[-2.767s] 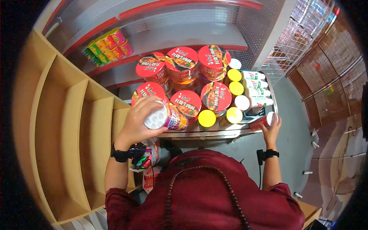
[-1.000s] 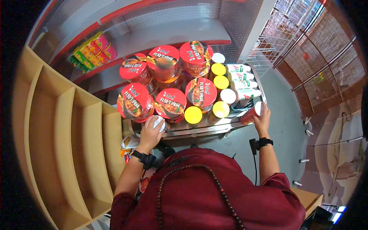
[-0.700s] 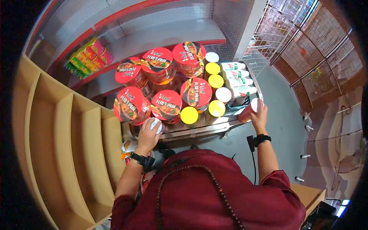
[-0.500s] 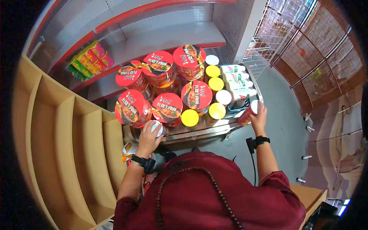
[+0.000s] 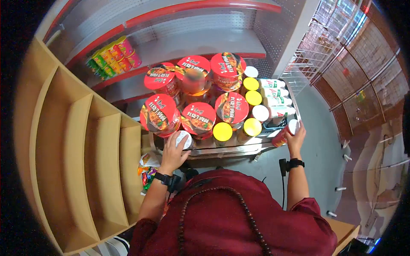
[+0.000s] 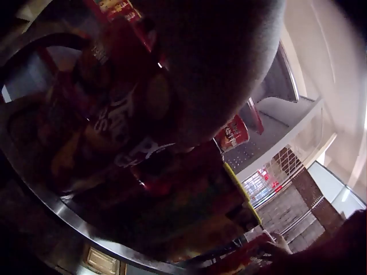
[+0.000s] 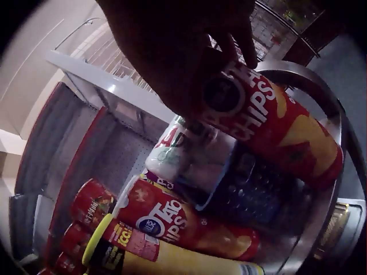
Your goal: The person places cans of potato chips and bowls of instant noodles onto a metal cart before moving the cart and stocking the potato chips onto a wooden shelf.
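Observation:
At the cart's near left corner, the left hand (image 5: 173, 154) grips the top of a white-lidded can (image 5: 184, 140). In the left wrist view a dark chips package (image 6: 123, 126) fills the left, partly behind a dark blurred shape. The right hand (image 5: 296, 141) holds a red chips can (image 5: 280, 138) by its upper part at the near right corner; the right wrist view shows this can (image 7: 275, 123) tilted beside a blue basket (image 7: 246, 183). Between the hands stand red-lidded noodle tubs (image 5: 198, 117), yellow-lidded cans (image 5: 222, 132) and white bottles (image 5: 278, 101).
Grey shelves (image 5: 205, 42) with red edges rise behind the metal cart (image 5: 239, 150). Colourful small tubs (image 5: 114, 59) sit on one shelf. A wooden shelf unit (image 5: 102, 162) stands at left, bagged goods (image 5: 149, 170) lie below the cart's left end, and a wire rack (image 5: 314, 51) is at back right.
The left hand has come down from beside the front left tub, lowering the white-lidded can to the cart's near left corner. The right hand keeps its hold on the red can. The head view has shifted.

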Demonstrator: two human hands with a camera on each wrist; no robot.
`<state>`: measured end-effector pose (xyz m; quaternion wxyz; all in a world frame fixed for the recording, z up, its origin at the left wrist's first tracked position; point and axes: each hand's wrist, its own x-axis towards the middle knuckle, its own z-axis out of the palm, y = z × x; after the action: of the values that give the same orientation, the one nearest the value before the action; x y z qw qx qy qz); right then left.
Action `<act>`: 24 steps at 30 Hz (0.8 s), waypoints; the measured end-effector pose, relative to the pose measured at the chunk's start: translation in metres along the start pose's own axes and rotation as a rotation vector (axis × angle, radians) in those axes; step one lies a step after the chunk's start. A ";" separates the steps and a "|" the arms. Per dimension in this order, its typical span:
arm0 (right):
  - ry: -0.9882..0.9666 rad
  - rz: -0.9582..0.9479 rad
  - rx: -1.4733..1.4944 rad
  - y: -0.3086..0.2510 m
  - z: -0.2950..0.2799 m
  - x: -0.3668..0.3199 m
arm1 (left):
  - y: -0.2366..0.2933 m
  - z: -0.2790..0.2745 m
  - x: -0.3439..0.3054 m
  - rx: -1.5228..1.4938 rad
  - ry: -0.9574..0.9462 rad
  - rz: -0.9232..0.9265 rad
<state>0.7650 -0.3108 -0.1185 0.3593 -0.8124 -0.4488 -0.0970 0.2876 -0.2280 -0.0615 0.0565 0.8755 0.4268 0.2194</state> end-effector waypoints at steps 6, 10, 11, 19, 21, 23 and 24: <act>-0.095 0.182 0.026 -0.031 -0.044 0.020 | -0.001 -0.014 -0.009 -0.023 0.120 -0.066; -0.079 0.069 0.007 -0.047 -0.085 0.057 | -0.006 -0.023 -0.022 -0.048 0.226 -0.173; -0.013 0.012 0.020 -0.047 -0.094 0.067 | -0.008 -0.025 -0.026 -0.055 0.263 -0.204; 0.029 0.304 0.876 -0.099 -0.105 0.121 | -0.016 -0.036 -0.037 -0.023 0.272 -0.279; -0.133 0.421 1.074 -0.112 -0.072 0.112 | -0.016 -0.036 -0.037 -0.029 0.292 -0.286; -0.310 0.459 1.201 -0.144 -0.043 0.096 | -0.014 -0.037 -0.037 -0.030 0.301 -0.288; -0.395 0.493 1.224 -0.163 -0.033 0.089 | -0.014 -0.037 -0.038 -0.026 0.309 -0.285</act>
<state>0.6917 -0.2197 0.0290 0.6765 -0.5441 -0.2821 0.4083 0.2412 -0.2520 -0.0453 0.0323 0.7614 0.5472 0.3462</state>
